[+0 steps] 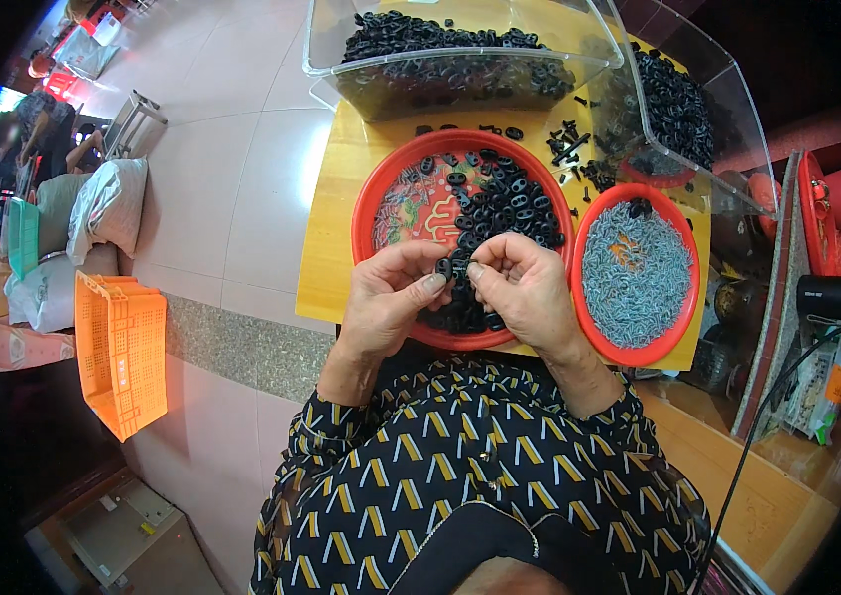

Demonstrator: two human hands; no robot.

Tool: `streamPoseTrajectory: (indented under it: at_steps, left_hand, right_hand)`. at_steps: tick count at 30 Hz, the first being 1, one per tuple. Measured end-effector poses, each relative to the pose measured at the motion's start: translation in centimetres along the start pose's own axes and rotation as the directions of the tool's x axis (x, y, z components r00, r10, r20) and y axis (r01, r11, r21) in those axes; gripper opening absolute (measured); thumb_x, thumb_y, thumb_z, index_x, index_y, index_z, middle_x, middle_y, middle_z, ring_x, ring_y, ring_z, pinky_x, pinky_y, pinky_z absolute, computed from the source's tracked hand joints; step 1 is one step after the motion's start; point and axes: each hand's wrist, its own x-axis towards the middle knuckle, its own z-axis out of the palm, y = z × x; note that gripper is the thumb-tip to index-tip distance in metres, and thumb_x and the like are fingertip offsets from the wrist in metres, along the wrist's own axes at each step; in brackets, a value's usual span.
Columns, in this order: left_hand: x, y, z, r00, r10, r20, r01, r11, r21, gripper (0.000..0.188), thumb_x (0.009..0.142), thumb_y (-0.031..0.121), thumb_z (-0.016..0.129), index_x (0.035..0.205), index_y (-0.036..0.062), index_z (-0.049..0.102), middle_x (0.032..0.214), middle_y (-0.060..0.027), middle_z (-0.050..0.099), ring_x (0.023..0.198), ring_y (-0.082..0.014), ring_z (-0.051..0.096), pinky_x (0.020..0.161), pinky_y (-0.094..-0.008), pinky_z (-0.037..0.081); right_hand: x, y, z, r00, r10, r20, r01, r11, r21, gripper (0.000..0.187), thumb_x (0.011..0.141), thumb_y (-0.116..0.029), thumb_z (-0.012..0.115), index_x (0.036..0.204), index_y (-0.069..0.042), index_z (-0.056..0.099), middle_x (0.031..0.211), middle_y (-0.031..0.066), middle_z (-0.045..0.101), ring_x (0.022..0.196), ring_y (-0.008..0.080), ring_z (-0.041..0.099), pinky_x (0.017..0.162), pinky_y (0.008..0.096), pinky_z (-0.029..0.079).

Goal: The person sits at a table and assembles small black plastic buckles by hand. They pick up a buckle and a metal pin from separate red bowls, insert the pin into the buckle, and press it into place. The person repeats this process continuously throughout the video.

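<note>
**Fingertip Grip, Easy Drop**

Above the red tray (362, 223), the left hand (381, 297) is pinching a black two-holed piece (443, 267); the right hand (532, 296) is holding fingertips together, contents unclear. A slackening pinch could be dropping it among the tray's black heap (522, 205).

Black shirt (440, 464), yellow-and-white chevron print, black collar (485, 536)

A head-worn fisheye camera looks steeply down from close above the hands (388, 299).
</note>
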Motion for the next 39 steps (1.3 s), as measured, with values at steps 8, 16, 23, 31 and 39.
streamPoseTrajectory:
  at_steps: [8,16,23,31,39]
  left_hand:
    - [-0.1,0.0,0.1,1.0,0.026,-0.009,-0.025,0.994,0.105,0.025,0.079,0.002,0.059,0.103,-0.0006,0.055,0.082,-0.0035,0.059,0.069,-0.008,0.055,0.061,-0.0199,0.046]
    - [-0.2,0.0,0.2,0.997,0.08,-0.002,-0.078,0.97,0.229,0.024,0.079,0.0,0.058,0.102,-0.0016,0.055,0.083,-0.0036,0.058,0.072,-0.0076,0.055,0.064,-0.0202,0.046]
    - [-0.3,0.4,0.6,0.999,0.042,-0.004,-0.04,0.974,0.223,0.023,0.079,0.0,0.058,0.102,-0.0021,0.054,0.085,-0.0044,0.059,0.074,-0.0079,0.055,0.066,-0.0204,0.047]
    - [-0.2,0.0,0.5,0.999,0.037,0.011,-0.038,0.98,0.193,0.023,0.079,0.001,0.058,0.102,-0.0021,0.054,0.087,-0.0058,0.06,0.076,-0.0089,0.056,0.067,-0.0208,0.047]
    - [-0.6,0.2,0.6,0.998,0.063,0.015,-0.064,0.977,0.202,0.022,0.08,-0.001,0.056,0.102,-0.002,0.055,0.089,-0.0062,0.06,0.078,-0.0102,0.057,0.068,-0.0214,0.048]
  right_hand:
    - [-0.2,-0.1,0.0,1.0,-0.02,0.001,0.02,0.999,-0.032,0.005,0.077,-0.002,0.057,0.08,0.001,0.054,0.071,-0.0017,0.055,0.063,0.0016,0.049,0.055,0.0174,0.041]
    - [-0.4,-0.2,0.1,0.999,-0.047,-0.006,0.046,0.994,-0.099,0.006,0.077,-0.003,0.058,0.08,0.0,0.055,0.069,-0.0019,0.054,0.061,0.0015,0.048,0.053,0.0181,0.041]
    - [-0.2,-0.4,0.0,1.0,-0.013,0.026,0.015,0.995,-0.097,0.006,0.077,-0.003,0.058,0.08,0.001,0.055,0.069,-0.0019,0.054,0.061,0.0014,0.047,0.053,0.0177,0.04]
    - [-0.1,-0.4,0.0,0.996,0.041,0.078,-0.039,0.999,-0.027,0.007,0.079,-0.003,0.058,0.083,0.001,0.054,0.07,-0.0003,0.055,0.061,0.0033,0.051,0.052,0.0173,0.043]
    - [0.7,1.3,-1.1,0.957,0.046,0.286,-0.15,0.924,0.351,0.014,0.078,-0.006,0.061,0.089,0.0,0.056,0.076,0.0029,0.057,0.065,0.008,0.056,0.054,0.0194,0.049]
